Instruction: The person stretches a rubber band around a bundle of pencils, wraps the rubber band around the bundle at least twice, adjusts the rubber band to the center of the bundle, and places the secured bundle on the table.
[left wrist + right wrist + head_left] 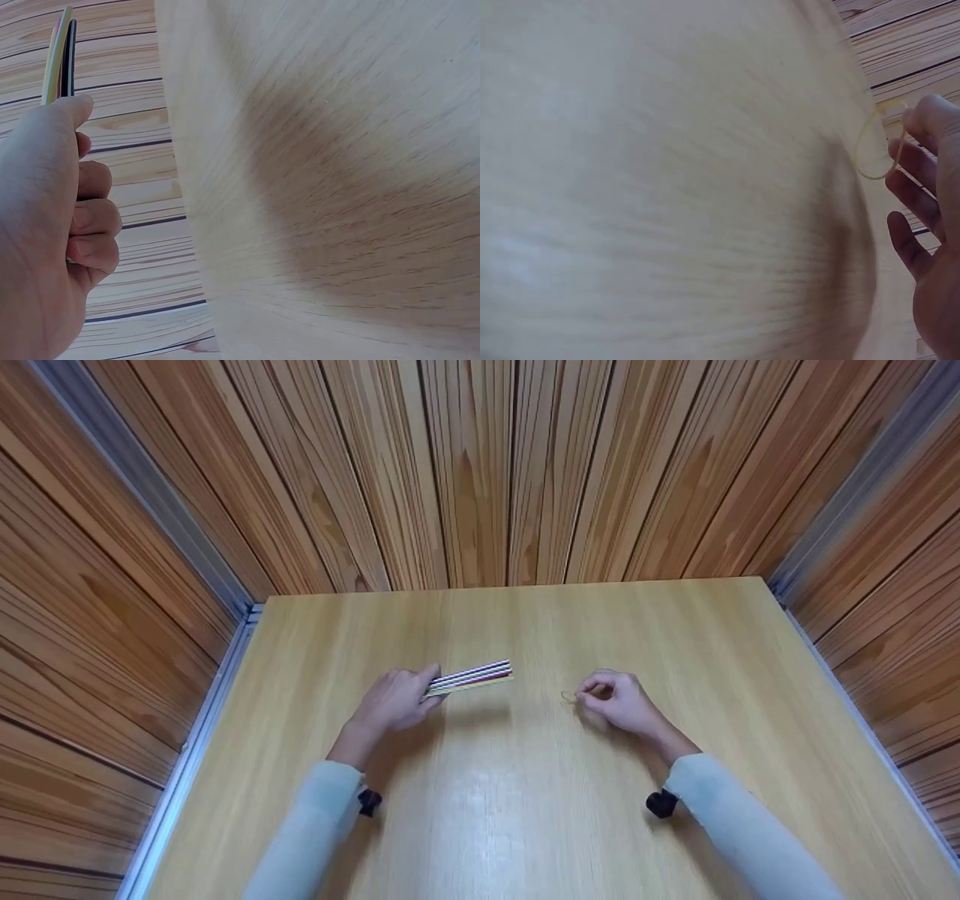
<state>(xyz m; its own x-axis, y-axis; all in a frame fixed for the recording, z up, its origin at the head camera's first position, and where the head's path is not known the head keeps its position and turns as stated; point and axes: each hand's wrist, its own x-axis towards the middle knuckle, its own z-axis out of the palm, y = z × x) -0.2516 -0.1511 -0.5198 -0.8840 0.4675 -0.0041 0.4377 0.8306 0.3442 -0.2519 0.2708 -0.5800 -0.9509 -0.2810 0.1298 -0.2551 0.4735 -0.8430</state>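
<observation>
The bare left hand [397,697] has a firm grip on a bundle of slim, straight, multicoloured sticks [474,676], material hard to call, and out they jut from its thumb side, straight towards the opposite hand! Long axis runs nearly crosswise, free ends angled slightly away from the person, and that shadow apart from them says they're up off the surface. Across the gap, the bare right hand [616,703] pinches a thin, yellow, rubber-band-like loop [568,697] between thumb and forefinger, its other fingers loosely bent. And here's the key relation: loop on the right hand's inner side, facing those free ends, near but not touching, and sitting a touch closer to the person than the tips. The left hand owns the sticks; the right is the nearer one to the loop. Room to work? Plenty: pale wooden tabletop [480,817] spreads between and in front of both hands, its far edge beyond them, the brown plank wall [480,472] rising behind that.
</observation>
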